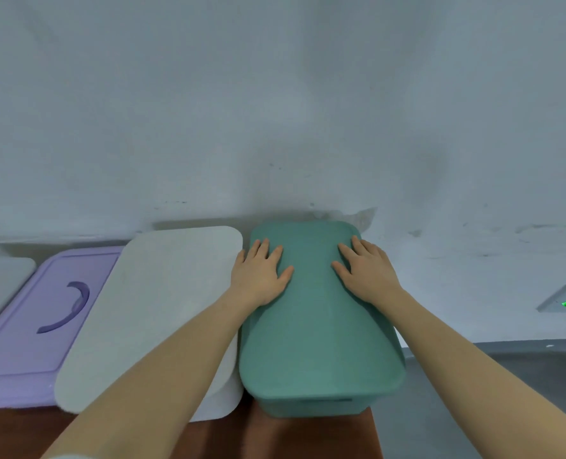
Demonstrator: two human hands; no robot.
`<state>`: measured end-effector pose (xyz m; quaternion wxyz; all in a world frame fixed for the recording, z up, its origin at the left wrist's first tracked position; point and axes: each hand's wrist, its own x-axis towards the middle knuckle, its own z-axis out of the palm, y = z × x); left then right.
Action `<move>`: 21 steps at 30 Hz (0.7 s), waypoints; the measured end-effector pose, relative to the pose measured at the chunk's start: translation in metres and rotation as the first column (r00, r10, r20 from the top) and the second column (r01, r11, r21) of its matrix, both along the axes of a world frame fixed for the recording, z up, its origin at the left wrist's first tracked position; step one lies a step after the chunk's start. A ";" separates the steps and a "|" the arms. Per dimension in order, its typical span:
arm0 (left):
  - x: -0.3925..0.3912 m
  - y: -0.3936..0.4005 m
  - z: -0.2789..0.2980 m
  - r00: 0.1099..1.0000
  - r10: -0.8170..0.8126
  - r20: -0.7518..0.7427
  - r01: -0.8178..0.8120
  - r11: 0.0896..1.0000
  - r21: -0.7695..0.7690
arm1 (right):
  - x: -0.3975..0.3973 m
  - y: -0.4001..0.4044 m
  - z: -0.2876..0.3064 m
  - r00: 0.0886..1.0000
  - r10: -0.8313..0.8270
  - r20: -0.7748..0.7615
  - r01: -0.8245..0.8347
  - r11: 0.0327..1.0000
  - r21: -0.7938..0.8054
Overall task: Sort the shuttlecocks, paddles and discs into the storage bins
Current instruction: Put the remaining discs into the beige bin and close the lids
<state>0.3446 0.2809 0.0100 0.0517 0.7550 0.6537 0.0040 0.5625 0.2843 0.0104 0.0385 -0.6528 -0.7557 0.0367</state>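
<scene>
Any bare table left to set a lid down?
Only brown table along the near edge, in front of the white bin and green bin. Behind, the bins and purple bin sit tightly side by side.

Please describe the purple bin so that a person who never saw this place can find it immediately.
Find the row of lidded bins along the white wall. From the green bin under both hands, go left past the white bin; the purple bin is next. Only its lid has a curved grip; its neighbours' lids are plain.
</scene>
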 end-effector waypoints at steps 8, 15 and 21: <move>0.001 0.033 -0.012 0.999 0.032 0.022 -0.034 0.995 0.094 | -0.001 0.038 -0.011 0.993 -0.013 -0.114 0.012 1.000 -0.008; 0.002 0.035 -0.012 1.000 0.029 0.002 -0.029 0.992 0.120 | -0.003 0.040 -0.010 0.989 -0.028 -0.142 0.026 1.000 -0.014; 0.001 0.035 -0.008 0.996 0.034 0.084 -0.039 0.998 0.054 | -0.002 0.040 -0.006 0.997 -0.003 -0.080 0.003 1.000 0.001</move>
